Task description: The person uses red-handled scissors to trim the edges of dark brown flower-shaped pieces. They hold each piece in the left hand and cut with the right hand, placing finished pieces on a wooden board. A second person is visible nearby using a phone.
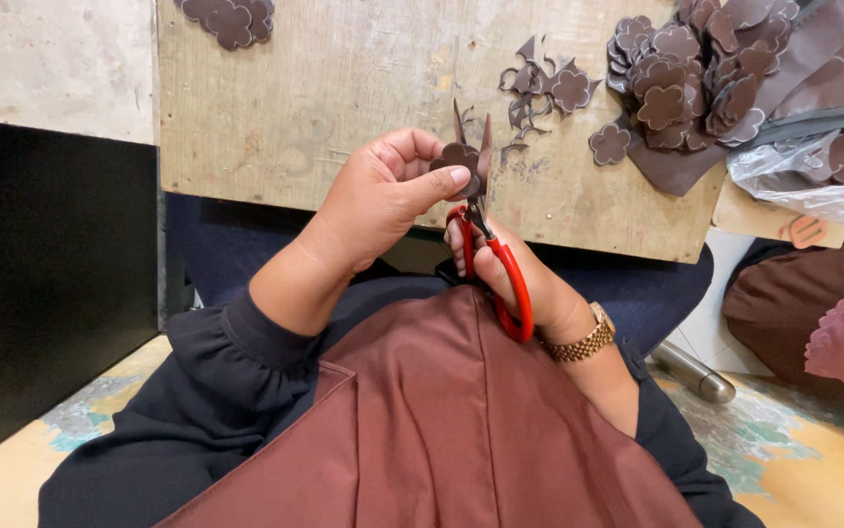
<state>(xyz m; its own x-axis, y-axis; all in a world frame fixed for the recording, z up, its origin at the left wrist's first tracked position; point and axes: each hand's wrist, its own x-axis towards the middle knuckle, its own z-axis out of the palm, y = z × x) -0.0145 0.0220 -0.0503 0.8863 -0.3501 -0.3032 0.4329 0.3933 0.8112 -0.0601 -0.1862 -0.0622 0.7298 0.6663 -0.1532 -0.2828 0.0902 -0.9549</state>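
1. The left hand point(378, 200) pinches a small brown flower-shaped cutout point(458, 156) between thumb and fingers, closed firmly on it, just above the near edge of the wooden board point(344, 78); the right hand point(515, 274) is wrapped through the loops of the red-handled scissors point(486, 249), closed around them, while the blades stand parted in a narrow V on either side of the cutout
2. Progress, judged from how things lie: a large heap of finished flower cutouts point(696, 78) sits on the far right of the board and a smaller cluster point(231, 20) at its top left, so much of the cutting looks done; spiky offcuts point(530, 108) lie just beyond the scissors; a strip of brown sheet material point(794, 68) runs under and beside the heap, and further pieces show inside a clear plastic bag point(813, 176), so some looks left; the piece in hand seems near its final outline, though its far edge is partly hidden by the blades
3. The scissors' long axis runs nearly straight away from the person, tips pointing up-frame toward the board, handles toward the lap; the cutout is roughly round, with no clear long axis, its flat face turned toward the camera
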